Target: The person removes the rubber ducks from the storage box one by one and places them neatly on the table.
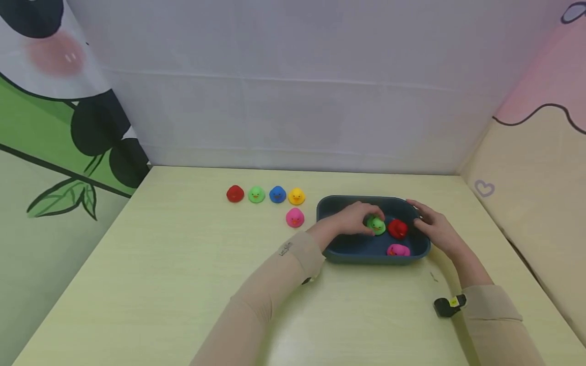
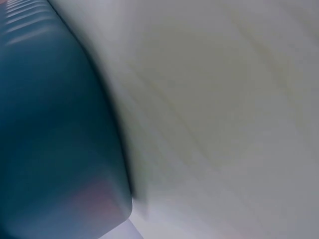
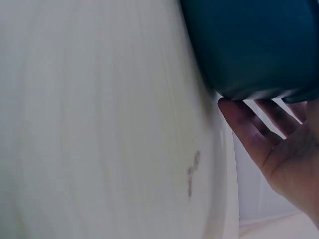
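A dark blue plastic bin [image 1: 357, 260] sits on the table. In the head view my left hand [image 1: 354, 218] reaches over its left side and pinches a green rubber duck [image 1: 378, 226] between thumb and fingers. Beside that duck inside the bin lie a red duck [image 1: 398, 229] and a pink duck [image 1: 398, 250], the pink one tipped over. My right hand [image 1: 435, 226] holds the bin's right end, thumb at the rim. From the right wrist, its fingers [image 3: 249, 132] touch the bin's outer wall [image 3: 254, 55]. The left wrist view shows only the bin's outside [image 2: 55, 114].
Left of the bin, a red duck [image 1: 235, 193], a green duck [image 1: 256, 194], a blue duck [image 1: 277, 194] and a yellow duck [image 1: 296, 196] stand in a row. A pink duck [image 1: 295, 217] stands below the yellow one. Cloth-covered walls [image 1: 293, 117] border the table.
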{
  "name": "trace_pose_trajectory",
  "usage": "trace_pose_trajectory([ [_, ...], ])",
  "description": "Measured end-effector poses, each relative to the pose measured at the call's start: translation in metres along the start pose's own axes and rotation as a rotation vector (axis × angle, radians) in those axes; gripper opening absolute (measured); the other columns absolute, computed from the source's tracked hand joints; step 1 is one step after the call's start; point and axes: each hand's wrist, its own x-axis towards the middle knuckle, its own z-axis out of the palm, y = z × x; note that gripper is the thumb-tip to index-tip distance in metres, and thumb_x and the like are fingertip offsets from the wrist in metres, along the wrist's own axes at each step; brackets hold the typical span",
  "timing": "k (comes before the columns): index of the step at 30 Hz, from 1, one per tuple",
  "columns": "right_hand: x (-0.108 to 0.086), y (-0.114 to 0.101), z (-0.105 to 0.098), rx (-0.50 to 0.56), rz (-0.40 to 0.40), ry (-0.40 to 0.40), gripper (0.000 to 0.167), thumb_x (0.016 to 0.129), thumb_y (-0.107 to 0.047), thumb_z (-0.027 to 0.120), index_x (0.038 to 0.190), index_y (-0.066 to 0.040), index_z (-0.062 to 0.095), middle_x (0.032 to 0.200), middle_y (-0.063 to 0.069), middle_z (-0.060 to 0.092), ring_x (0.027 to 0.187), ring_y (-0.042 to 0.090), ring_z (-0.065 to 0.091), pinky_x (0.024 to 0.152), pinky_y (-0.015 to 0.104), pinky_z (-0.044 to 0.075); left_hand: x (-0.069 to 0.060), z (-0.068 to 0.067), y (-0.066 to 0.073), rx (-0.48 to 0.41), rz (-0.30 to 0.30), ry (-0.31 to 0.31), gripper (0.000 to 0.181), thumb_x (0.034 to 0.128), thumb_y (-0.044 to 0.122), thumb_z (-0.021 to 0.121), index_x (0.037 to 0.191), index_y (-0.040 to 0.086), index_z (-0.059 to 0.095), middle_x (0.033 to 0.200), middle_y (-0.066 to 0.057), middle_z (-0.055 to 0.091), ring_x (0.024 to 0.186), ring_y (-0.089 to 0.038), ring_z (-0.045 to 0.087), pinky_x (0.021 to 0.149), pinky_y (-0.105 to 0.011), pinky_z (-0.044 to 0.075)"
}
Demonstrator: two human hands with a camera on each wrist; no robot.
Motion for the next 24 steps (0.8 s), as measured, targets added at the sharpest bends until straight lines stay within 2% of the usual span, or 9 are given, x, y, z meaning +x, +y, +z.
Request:
trace_pose_trajectory([
  [6, 0.000, -0.001, 0.000, 0.004, 0.019, -0.005, 0.051, 0.099, -0.015, 0.043, 0.148, -0.011, 0.028, 0.149, 0.029, 0.025, 0.133, 0.052, 0.027, 0.102, 0.062, 0.029, -0.001, -0.001, 0.000, 0.008, 0.018, -0.006, 0.033, 0.0839, 0.023, 0.072, 0.114, 0.019, 0.060, 0.112, 0.006, 0.062, 0.102, -0.009, 0.050, 0.097, -0.026, 0.036],
  [14, 0.000, -0.001, 0.000, -0.003, 0.017, -0.005, 0.051, 0.099, -0.015, 0.043, 0.148, -0.011, 0.028, 0.149, 0.030, 0.024, 0.132, 0.053, 0.027, 0.101, 0.062, 0.029, 0.000, -0.001, 0.003, 0.015, 0.018, 0.001, 0.031, 0.0832, 0.021, 0.073, 0.112, 0.019, 0.062, 0.111, 0.006, 0.063, 0.100, -0.009, 0.051, 0.093, -0.022, 0.038],
  [24, 0.000, 0.001, -0.001, -0.008, 0.011, -0.008, 0.051, 0.099, -0.016, 0.043, 0.148, -0.011, 0.027, 0.148, 0.031, 0.026, 0.131, 0.053, 0.028, 0.101, 0.062, 0.030, -0.005, -0.006, 0.010, 0.040, 0.032, 0.047, 0.031, 0.0851, 0.023, 0.071, 0.115, 0.019, 0.064, 0.114, 0.006, 0.063, 0.101, -0.010, 0.050, 0.093, -0.022, 0.038],
])
